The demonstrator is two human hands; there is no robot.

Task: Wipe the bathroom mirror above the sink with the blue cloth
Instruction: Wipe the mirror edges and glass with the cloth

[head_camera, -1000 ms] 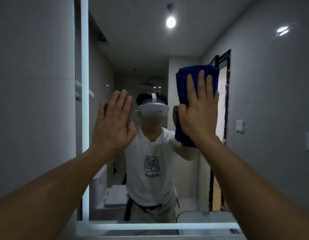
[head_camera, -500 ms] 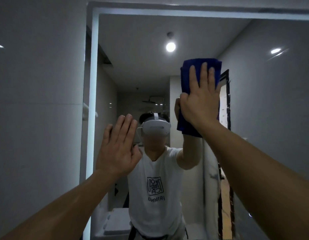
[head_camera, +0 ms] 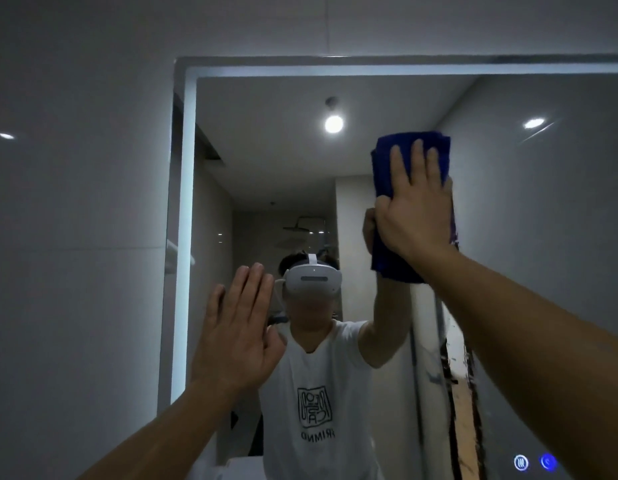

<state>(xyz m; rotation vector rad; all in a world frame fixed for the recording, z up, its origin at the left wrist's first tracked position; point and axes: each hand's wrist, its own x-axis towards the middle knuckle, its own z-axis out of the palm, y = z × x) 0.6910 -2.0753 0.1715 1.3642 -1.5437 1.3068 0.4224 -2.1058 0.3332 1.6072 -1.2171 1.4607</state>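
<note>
The bathroom mirror (head_camera: 266, 161) fills most of the view, with a lit strip along its left and top edges. My right hand (head_camera: 416, 206) presses the folded blue cloth (head_camera: 409, 143) flat against the glass in the upper right part. Cloth shows above my fingertips and below my wrist. My left hand (head_camera: 236, 330) is raised lower left of it, fingers straight and together, palm toward the glass, holding nothing; whether it touches the mirror is unclear. The sink is out of view.
Grey tiled wall (head_camera: 75, 237) lies left of and above the mirror. Two small lit touch icons (head_camera: 534, 462) glow at the mirror's lower right. The reflection shows a person in a white shirt, a ceiling lamp (head_camera: 333, 124) and a doorway.
My right hand has slid the cloth upward on the glass. The view has tilted up, so the mirror's top edge now shows and the counter has dropped out of sight.
</note>
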